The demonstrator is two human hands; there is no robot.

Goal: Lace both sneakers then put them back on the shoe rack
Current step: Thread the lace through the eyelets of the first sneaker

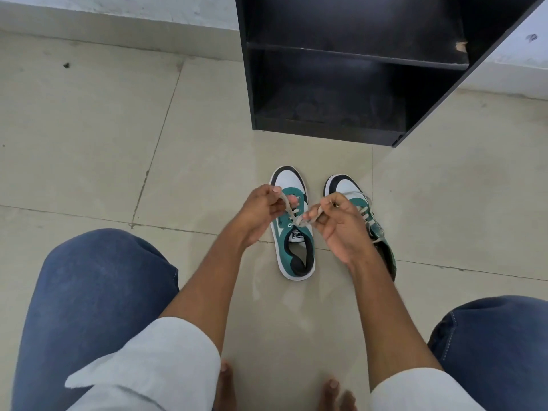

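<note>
Two green, white and black sneakers stand side by side on the tiled floor, toes pointing at the rack. Over the left sneaker (292,250) my left hand (261,213) pinches one end of its pale lace (296,216). My right hand (341,223) pinches the other end, and the two ends cross above the tongue. The right sneaker (347,185) is partly hidden behind my right hand and wrist; its laces look threaded. The black shoe rack (326,132) stands just beyond the shoes, its shelves bare.
Beige floor tiles (89,137) spread to the left and right of the rack. A white wall base (118,13) runs along the back. My knees in blue jeans and my bare toes fill the bottom of the view.
</note>
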